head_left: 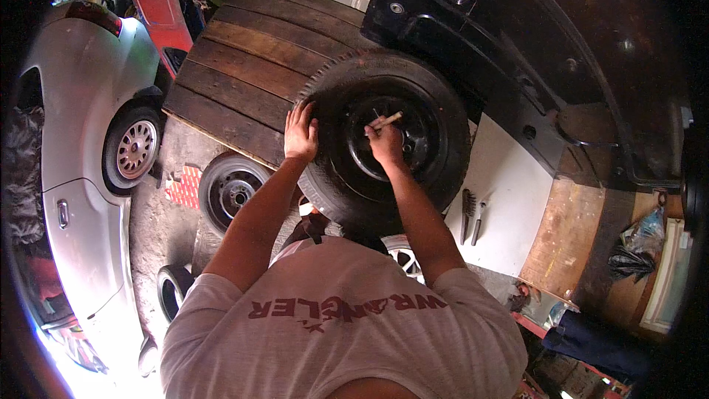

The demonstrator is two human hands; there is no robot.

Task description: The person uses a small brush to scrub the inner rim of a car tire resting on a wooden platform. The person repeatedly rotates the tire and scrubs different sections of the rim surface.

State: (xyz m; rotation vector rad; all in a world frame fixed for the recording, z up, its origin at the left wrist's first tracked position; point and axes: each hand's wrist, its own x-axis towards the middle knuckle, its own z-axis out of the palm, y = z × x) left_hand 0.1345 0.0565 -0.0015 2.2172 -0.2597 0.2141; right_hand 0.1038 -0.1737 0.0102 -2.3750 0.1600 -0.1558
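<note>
A: How's the grip on each side?
B: The left hand [300,133] is spread, its palm and fingers laid against the tyre's left edge. The right hand [386,146] is pinching a short pale stick [392,118] above the hub.
A: Where's the wheel itself?
B: The black-rimmed wheel [427,133] lies on its side in front of the person, overlapping the right end of the worktop [247,66], which is dark wooden planks.
A: And the room?
B: A silver car [81,140] stands to the left, a dark panel [517,37] at upper right. A pale board [509,177] is on the right.
A: Counts?
B: Two tools on that board: one dark brush [467,214], one slimmer tool [478,223]. Below the worktop, one black steel wheel [223,186], one spoked wheel [405,255] partly hidden by the person, and one tyre [169,292] at lower left.
</note>
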